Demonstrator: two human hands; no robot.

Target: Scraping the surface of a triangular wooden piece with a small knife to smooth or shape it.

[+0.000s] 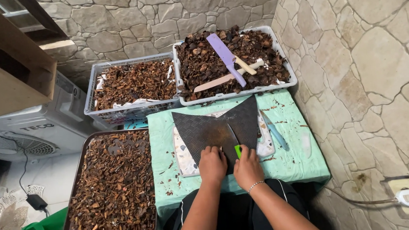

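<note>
Head view: both hands work at the near edge of the green-covered table (295, 161), on a dark rubber mat (205, 127). The left hand (212, 164) is curled, pressing something small down; what it pins is hidden. The right hand (247, 167) grips a green-handled knife (238, 151). A brown tray (110, 185) at the left edge looks full; two heaped baskets (134, 84) crowd the far edge, so plenty appears left.

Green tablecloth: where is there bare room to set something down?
Bare green tablecloth right of the blue knife, and a strip left of the black mat. Crowded: mat centre under both hands, the brown tray, both baskets.
</note>
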